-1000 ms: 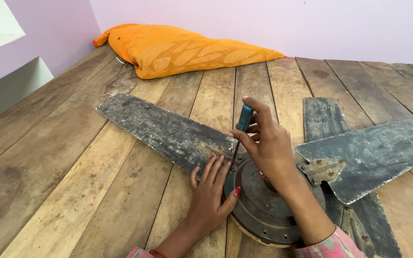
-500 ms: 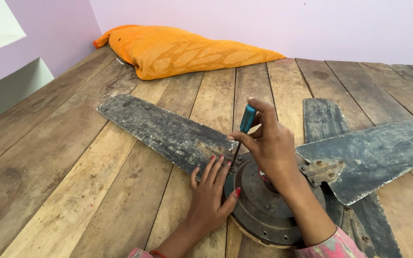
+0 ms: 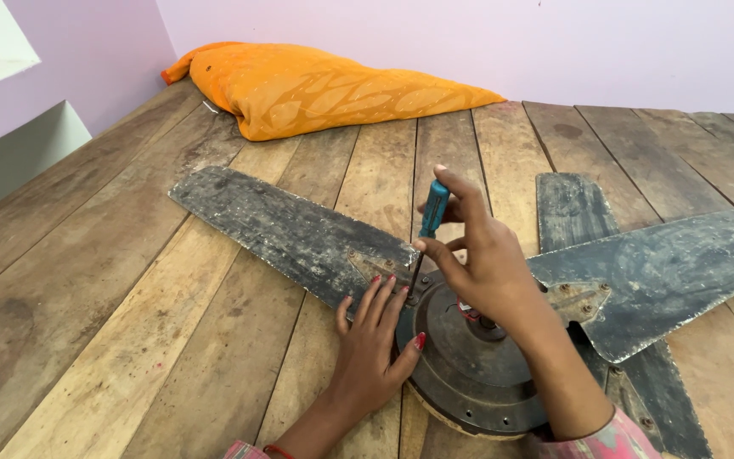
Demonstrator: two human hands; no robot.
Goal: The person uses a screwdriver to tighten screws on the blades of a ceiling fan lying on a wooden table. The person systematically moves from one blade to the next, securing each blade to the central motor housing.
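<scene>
Right hand [image 3: 488, 259] is pinching the teal screwdriver [image 3: 432, 212] upright at the blade [image 3: 290, 229] root screw, left hand [image 3: 373, 344] is lying spread flat against the motor hub [image 3: 469, 374]; the person is best keeping the shaft vertical and pressing down.

Two bare forearms showed. The left hand [image 3: 373, 348] had red-painted fingernails and a thin red band at its wrist. The right hand [image 3: 488, 268] wore a pink patterned sleeve near the elbow.

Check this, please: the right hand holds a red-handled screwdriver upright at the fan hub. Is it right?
Not quite. The head view shows the right hand holding a teal-handled screwdriver upright at the fan hub, not a red one.
</scene>
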